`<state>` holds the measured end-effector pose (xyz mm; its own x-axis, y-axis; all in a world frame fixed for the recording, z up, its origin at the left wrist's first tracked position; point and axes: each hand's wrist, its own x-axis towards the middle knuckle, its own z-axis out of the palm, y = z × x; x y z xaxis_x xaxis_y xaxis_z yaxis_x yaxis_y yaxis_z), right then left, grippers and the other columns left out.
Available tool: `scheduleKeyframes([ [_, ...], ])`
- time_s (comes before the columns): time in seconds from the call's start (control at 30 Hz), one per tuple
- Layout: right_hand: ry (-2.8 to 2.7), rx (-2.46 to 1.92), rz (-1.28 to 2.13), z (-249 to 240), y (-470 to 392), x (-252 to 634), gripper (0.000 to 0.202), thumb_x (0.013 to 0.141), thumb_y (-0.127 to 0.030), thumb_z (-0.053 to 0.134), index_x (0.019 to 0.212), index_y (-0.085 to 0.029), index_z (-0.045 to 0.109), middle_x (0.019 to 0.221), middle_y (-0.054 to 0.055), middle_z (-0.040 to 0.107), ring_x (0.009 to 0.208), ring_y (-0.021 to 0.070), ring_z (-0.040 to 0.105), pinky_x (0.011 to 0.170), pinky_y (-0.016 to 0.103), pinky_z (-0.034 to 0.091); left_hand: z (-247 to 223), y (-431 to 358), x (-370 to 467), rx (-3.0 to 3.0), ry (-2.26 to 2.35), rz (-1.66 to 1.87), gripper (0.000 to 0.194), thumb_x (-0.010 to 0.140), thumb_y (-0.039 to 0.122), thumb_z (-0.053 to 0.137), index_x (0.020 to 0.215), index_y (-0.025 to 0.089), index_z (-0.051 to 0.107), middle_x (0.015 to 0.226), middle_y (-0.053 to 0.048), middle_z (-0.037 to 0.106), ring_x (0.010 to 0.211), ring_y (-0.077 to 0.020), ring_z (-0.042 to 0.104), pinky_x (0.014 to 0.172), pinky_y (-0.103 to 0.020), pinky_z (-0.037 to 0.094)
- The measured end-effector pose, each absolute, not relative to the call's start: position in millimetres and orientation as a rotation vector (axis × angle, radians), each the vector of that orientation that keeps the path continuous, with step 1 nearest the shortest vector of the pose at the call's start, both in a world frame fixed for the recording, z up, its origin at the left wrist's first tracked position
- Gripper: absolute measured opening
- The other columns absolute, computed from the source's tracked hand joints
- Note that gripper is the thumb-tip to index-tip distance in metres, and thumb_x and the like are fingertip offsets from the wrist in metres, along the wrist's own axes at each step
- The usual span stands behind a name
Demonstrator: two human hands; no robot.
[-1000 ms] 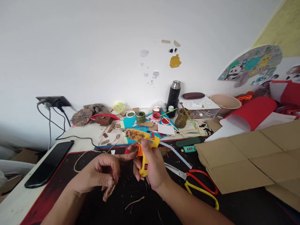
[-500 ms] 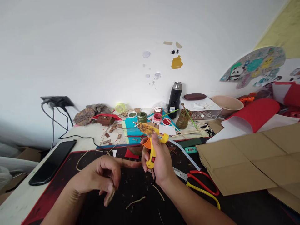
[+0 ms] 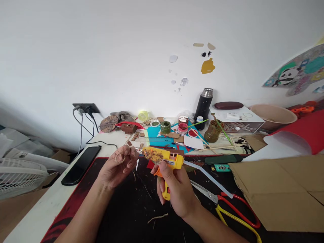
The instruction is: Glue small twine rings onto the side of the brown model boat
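Observation:
My right hand [image 3: 178, 189] is wrapped round the handle of a yellow hot glue gun [image 3: 163, 156], its thumb along the side. The gun's front is crusted with brown residue, and its nozzle points left. A long translucent glue stick [image 3: 207, 175] sticks out of its back, bent downward. Just left of the nozzle, my left hand [image 3: 113, 168] is raised with its fingers curled, pinching a thin loop of twine [image 3: 116, 158]. The fingertips are close to the nozzle; whether they touch, I cannot tell. A loose twine piece [image 3: 157, 217] lies on the black mat [image 3: 131, 216] below.
Scissors [image 3: 222, 199] with red and yellow handles lie right of my right hand, beside cardboard [image 3: 278, 189]. Paint jars [image 3: 165, 127], a black thermos [image 3: 204, 106] and a brown-stained jar [image 3: 212, 131] stand behind. A black phone-like slab [image 3: 81, 165] and a white fan [image 3: 22, 179] are at left.
My left hand has risen from low over the mat to the gun's nozzle, its fingers now curled upward. The gun is held more level. The view has turned left, bringing the fan into sight.

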<state>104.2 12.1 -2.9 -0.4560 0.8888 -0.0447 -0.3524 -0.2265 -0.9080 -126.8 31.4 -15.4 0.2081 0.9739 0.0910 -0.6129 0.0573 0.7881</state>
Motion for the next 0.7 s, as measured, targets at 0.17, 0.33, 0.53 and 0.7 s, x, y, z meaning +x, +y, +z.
scheduleKeyframes([
  [0.17,-1.276,-0.782,1.77,-7,5,102,0.076,0.093,-0.093,0.058,0.091,-0.018,0.067,0.046,-0.009,0.045,0.034,0.0092,0.045,0.038,0.019,0.028,-19,29,-128,0.83,0.59,1.245,0.033,0.074,0.031,0.102,0.081,0.018,0.072,0.086,-0.003,0.075,0.06,-0.0103,0.06,0.046,-0.016,0.043],
  [0.33,-1.361,-0.759,1.74,-10,0,101,0.073,0.098,-0.091,0.053,0.088,-0.019,0.065,0.046,-0.008,0.046,0.035,0.0092,0.044,0.038,0.02,0.028,-20,27,-125,0.845,0.605,1.239,0.038,0.072,0.035,0.102,0.08,0.017,0.07,0.082,-0.001,0.07,0.058,-0.0098,0.061,0.047,-0.016,0.047],
  [0.53,-1.409,-0.769,1.702,-10,0,102,0.072,0.1,-0.09,0.051,0.086,-0.02,0.064,0.046,-0.007,0.047,0.036,0.01,0.044,0.039,0.021,0.028,-20,28,-125,0.86,0.616,1.23,0.041,0.071,0.038,0.102,0.078,0.017,0.067,0.078,0.001,0.066,0.056,-0.0084,0.057,0.049,-0.017,0.048],
  [0.7,-1.44,-0.78,1.676,-11,-1,102,0.072,0.101,-0.089,0.048,0.083,-0.021,0.063,0.045,-0.006,0.047,0.037,0.0107,0.045,0.04,0.022,0.029,-19,27,-123,0.867,0.62,1.234,0.039,0.071,0.037,0.102,0.08,0.018,0.07,0.078,0.0,0.066,0.06,-0.0104,0.06,0.049,-0.016,0.047],
])
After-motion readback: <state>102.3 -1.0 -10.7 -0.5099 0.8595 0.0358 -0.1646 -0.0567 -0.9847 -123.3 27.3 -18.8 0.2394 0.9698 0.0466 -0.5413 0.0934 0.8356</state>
